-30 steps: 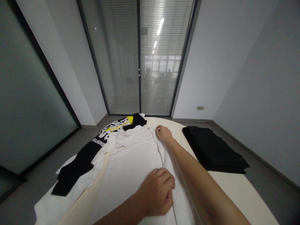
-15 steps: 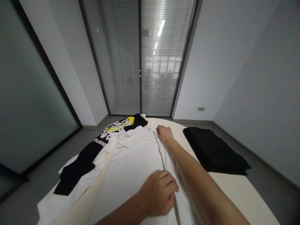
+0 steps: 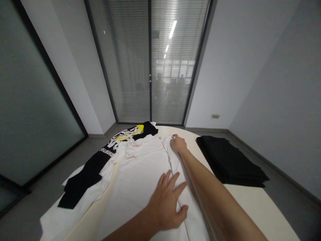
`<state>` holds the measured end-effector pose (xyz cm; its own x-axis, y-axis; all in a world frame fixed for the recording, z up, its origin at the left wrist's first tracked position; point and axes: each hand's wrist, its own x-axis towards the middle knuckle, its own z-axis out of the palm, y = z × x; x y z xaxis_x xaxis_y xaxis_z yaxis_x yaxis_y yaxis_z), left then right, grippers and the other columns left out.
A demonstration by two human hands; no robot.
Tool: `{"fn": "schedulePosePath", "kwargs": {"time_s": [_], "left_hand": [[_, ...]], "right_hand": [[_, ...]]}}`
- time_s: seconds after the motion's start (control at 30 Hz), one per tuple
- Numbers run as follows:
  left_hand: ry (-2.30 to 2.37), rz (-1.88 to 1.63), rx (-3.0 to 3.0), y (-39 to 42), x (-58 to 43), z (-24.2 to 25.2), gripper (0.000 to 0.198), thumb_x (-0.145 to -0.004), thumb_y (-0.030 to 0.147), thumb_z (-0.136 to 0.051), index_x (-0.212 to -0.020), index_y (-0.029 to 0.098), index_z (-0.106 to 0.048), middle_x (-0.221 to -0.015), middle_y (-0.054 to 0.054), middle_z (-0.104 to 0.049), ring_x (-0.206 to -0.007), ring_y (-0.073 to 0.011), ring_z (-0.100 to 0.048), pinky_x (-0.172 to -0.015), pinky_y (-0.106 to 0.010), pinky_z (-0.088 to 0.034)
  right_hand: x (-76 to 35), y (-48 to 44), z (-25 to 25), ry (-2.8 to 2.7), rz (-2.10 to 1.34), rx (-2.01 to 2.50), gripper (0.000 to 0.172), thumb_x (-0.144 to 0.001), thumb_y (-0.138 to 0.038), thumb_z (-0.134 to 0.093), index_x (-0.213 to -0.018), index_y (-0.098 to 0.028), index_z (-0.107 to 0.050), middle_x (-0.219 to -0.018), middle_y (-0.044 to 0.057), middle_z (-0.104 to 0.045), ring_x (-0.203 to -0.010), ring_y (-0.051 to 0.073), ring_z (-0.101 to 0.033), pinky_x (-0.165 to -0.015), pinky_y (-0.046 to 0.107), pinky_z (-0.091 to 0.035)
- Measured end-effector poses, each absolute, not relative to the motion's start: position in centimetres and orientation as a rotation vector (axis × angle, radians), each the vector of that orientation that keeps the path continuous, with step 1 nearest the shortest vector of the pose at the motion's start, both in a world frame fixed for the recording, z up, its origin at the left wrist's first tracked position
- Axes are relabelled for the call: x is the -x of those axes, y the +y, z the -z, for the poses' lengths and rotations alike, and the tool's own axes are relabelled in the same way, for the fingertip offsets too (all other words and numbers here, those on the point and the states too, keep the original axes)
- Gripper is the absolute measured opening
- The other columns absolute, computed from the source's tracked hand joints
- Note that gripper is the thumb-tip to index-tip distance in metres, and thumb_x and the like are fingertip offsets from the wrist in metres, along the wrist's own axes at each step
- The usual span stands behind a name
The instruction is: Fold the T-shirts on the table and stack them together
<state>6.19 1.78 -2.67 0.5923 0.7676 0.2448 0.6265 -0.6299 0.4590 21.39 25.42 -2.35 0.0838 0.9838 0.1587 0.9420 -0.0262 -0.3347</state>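
A white shirt (image 3: 140, 170) lies spread on a pale round table (image 3: 253, 204), its collar toward the far side. My left hand (image 3: 167, 201) rests flat on the shirt near me, fingers stretched out and apart. My right arm reaches across the shirt's right side; my right hand (image 3: 178, 144) sits at the collar end, fingers curled on a folded edge of the white fabric.
A black shirt with white and yellow print (image 3: 110, 150) lies at the shirt's left, partly under it. A stack of folded black garments (image 3: 230, 162) sits on the table's right. Glass doors with blinds stand behind the table.
My left hand has opened from a closed grip on the fabric to a flat, spread palm. My right hand has shifted slightly right at the collar.
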Motion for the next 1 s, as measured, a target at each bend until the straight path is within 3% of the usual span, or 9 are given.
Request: {"fn": "schedulePosePath", "kwargs": {"time_s": [0.07,0.17,0.33,0.57,0.7,0.77,0.87,1.0], "left_hand": [[1.166,-0.508,-2.455,1.8,-6.1,2.7,0.073,-0.084,0.049,-0.063,-0.151,0.030,-0.041,-0.165,-0.010,-0.028,-0.151,-0.0436,-0.017,-0.120,-0.067,-0.014],[1.142,-0.441,-2.459,1.8,-6.1,2.7,0.071,-0.085,0.050,-0.060,-0.151,0.029,-0.042,-0.165,-0.010,-0.026,-0.152,-0.0424,-0.015,-0.120,-0.068,-0.010],[1.129,-0.419,-2.503,2.0,-6.7,2.9,0.072,-0.084,0.051,-0.061,-0.151,0.028,-0.043,-0.165,-0.011,-0.027,-0.152,-0.0436,-0.015,-0.119,-0.070,-0.008],[1.000,-0.333,-2.575,3.1,-8.4,2.5,0.073,-0.086,0.051,-0.058,-0.153,0.029,-0.038,-0.166,-0.011,-0.023,-0.152,-0.0455,-0.011,-0.116,-0.074,-0.007],[0.953,-0.305,-2.601,3.9,-9.4,2.2,0.072,-0.088,0.053,-0.056,-0.153,0.029,-0.037,-0.166,-0.010,-0.024,-0.151,-0.0463,-0.011,-0.116,-0.074,-0.008],[0.959,-0.318,-2.595,3.9,-9.6,2.2,0.071,-0.089,0.053,-0.055,-0.154,0.030,-0.037,-0.166,-0.008,-0.026,-0.151,-0.0458,-0.012,-0.116,-0.074,-0.009],[1.027,-0.362,-2.569,3.5,-9.8,2.3,0.070,-0.090,0.052,-0.055,-0.155,0.030,-0.036,-0.166,-0.009,-0.026,-0.152,-0.0432,-0.015,-0.118,-0.071,-0.012],[1.158,-0.363,-2.521,3.0,-9.9,2.5,0.077,-0.091,0.059,-0.052,-0.157,0.025,-0.032,-0.167,-0.014,-0.020,-0.153,-0.0426,-0.011,-0.120,-0.069,-0.009]], "right_hand": [[-21.8,25.8,2.7,-1.918,-0.227,2.004,0.039,-0.094,-0.027,-0.050,-0.131,-0.023,-0.063,-0.120,0.009,-0.072,-0.115,0.025,-0.063,-0.096,0.035,-0.047],[-22.2,26.2,3.2,-1.957,-0.288,1.944,0.037,-0.091,-0.019,-0.051,-0.122,-0.027,-0.070,-0.120,0.002,-0.073,-0.112,0.017,-0.065,-0.098,0.025,-0.046],[-23.1,26.5,4.0,-1.896,-0.273,1.966,0.048,-0.087,-0.009,-0.045,-0.128,-0.018,-0.067,-0.128,0.009,-0.069,-0.118,0.019,-0.064,-0.101,0.025,-0.044],[-27.0,26.1,3.4,-1.882,-0.195,1.994,0.055,-0.089,-0.009,-0.040,-0.142,-0.011,-0.054,-0.145,0.013,-0.056,-0.130,0.020,-0.054,-0.110,0.028,-0.038],[-28.2,25.2,3.0,-1.896,-0.138,2.012,0.064,-0.089,-0.016,-0.050,-0.152,-0.010,-0.040,-0.157,0.016,-0.040,-0.136,0.030,-0.046,-0.111,0.038,-0.037],[-28.1,24.5,2.7,-1.880,-0.045,2.007,0.058,-0.092,-0.022,-0.050,-0.149,-0.013,-0.044,-0.159,0.016,-0.036,-0.136,0.033,-0.043,-0.110,0.042,-0.036],[-27.4,23.4,2.3,-1.897,0.064,1.979,0.045,-0.099,-0.029,-0.039,-0.139,-0.015,-0.054,-0.148,0.017,-0.049,-0.129,0.031,-0.048,-0.108,0.040,-0.037],[-26.4,21.6,2.6,-2.049,-0.124,2.065,0.054,-0.103,-0.042,-0.031,-0.145,-0.012,-0.047,-0.143,0.022,-0.052,-0.130,0.032,-0.049,-0.106,0.044,-0.038]]}}
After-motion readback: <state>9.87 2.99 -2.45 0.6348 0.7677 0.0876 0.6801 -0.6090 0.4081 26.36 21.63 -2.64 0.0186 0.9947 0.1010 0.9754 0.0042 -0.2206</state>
